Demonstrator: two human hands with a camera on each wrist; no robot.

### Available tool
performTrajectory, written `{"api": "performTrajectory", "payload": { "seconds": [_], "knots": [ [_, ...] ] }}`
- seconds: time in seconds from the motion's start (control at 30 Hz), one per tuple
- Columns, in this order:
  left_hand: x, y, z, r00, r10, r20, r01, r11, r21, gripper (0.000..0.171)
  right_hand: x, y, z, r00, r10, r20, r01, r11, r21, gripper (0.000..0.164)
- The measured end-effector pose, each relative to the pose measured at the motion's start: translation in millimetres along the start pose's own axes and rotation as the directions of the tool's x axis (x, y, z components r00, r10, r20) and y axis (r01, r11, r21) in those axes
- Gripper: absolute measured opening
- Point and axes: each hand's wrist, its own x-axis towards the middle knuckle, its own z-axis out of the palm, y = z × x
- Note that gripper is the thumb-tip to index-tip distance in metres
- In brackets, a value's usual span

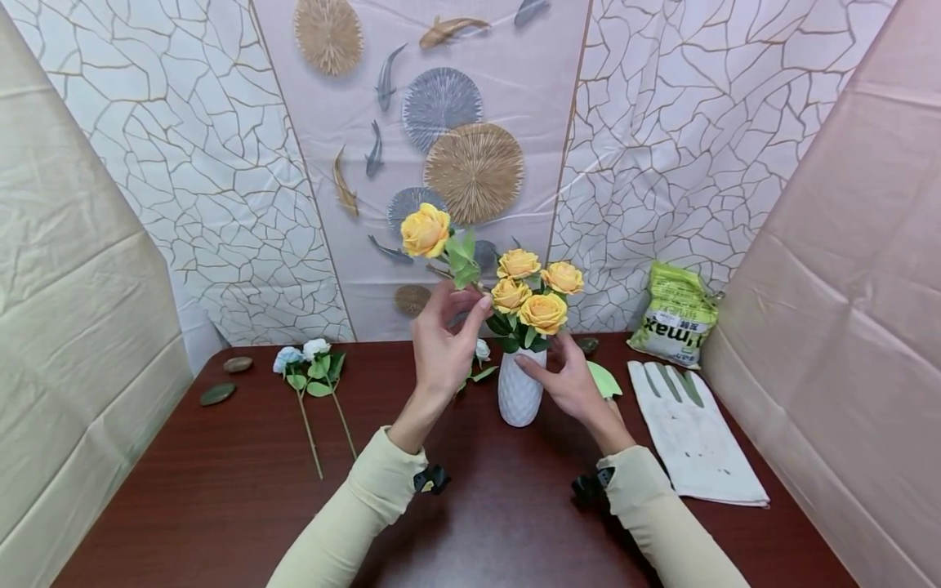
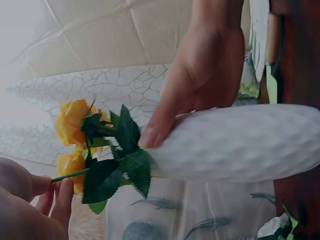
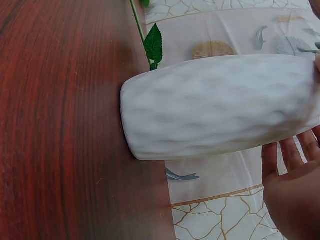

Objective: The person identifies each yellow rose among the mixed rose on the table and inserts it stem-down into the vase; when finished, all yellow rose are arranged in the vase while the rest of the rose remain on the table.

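A white dimpled vase (image 1: 519, 396) stands upright on the table, bearing several yellow roses (image 1: 543, 314) with dark green leaves. My right hand (image 1: 573, 384) holds it near the neck, its thumb across the front by the rim. Above and to the left of the vase, my left hand (image 1: 444, 347) pinches the stem (image 2: 70, 175) of a single yellow rose (image 1: 425, 231) between thumb and fingers. That bloom leans out to the left, higher than the others. In the left wrist view the stem's far end is hidden behind leaves (image 2: 102, 181) at the vase mouth.
Left on the table lie a pale blue rose (image 1: 287, 359), a white rose (image 1: 316, 348) and two stones (image 1: 217, 394). Another white flower (image 1: 481, 350) lies behind the vase. To the right are a green-bladed tool (image 1: 604, 380), white gloves (image 1: 698, 441) and a green bag (image 1: 675, 314).
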Motion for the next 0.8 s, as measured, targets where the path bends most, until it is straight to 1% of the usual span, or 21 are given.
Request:
{"api": "performTrajectory", "payload": {
  "seconds": [0.1,0.2,0.3,0.4,0.5,0.53,0.6,0.67,0.73,0.8],
  "knots": [
    [-2.5,-9.4,4.3,1.0,-0.009,0.022,0.008,0.999,0.053,0.016,2,7,0,1.0,0.002,-0.004,-0.002,1.0,0.001,0.074],
    [-4.2,-26.0,7.2,0.999,-0.027,0.037,0.023,0.994,0.109,0.017,4,20,1,1.0,0.002,-0.009,-0.002,1.0,0.012,0.076],
    [-7.2,-44.0,8.6,0.996,-0.058,0.066,0.05,0.991,0.126,0.017,7,31,1,1.0,-0.006,-0.012,0.006,1.0,0.023,0.077],
    [-11.1,-57.1,9.3,0.99,-0.105,0.097,0.089,0.984,0.156,0.015,7,34,1,1.0,-0.01,-0.012,0.01,1.0,0.026,0.078],
    [-14.6,-66.1,10.8,0.983,-0.145,0.11,0.122,0.973,0.194,0.011,7,34,1,1.0,-0.012,-0.012,0.012,1.0,0.025,0.079],
    [-15.5,-68.2,11.1,0.982,-0.154,0.107,0.13,0.971,0.203,0.012,6,33,1,1.0,-0.013,-0.01,0.013,1.0,0.019,0.08],
    [-16.6,-70.9,11.5,0.982,-0.162,0.099,0.142,0.972,0.188,0.014,5,25,1,1.0,-0.008,-0.005,0.009,1.0,0.028,0.08],
    [-16.4,-71.7,11.0,0.984,-0.157,0.085,0.146,0.981,0.129,0.022,3,16,1,1.0,-0.01,-0.001,0.01,1.0,0.029,0.079],
    [-15.0,-69.8,10.0,0.988,-0.138,0.066,0.134,0.989,0.067,0.029,2,8,0,1.0,-0.016,0.002,0.016,0.999,0.035,0.077],
    [-13.0,-66.4,8.8,0.992,-0.113,0.049,0.111,0.993,0.031,0.034,1,4,0,1.0,-0.025,0.001,0.025,0.999,0.036,0.075]
  ]
}}
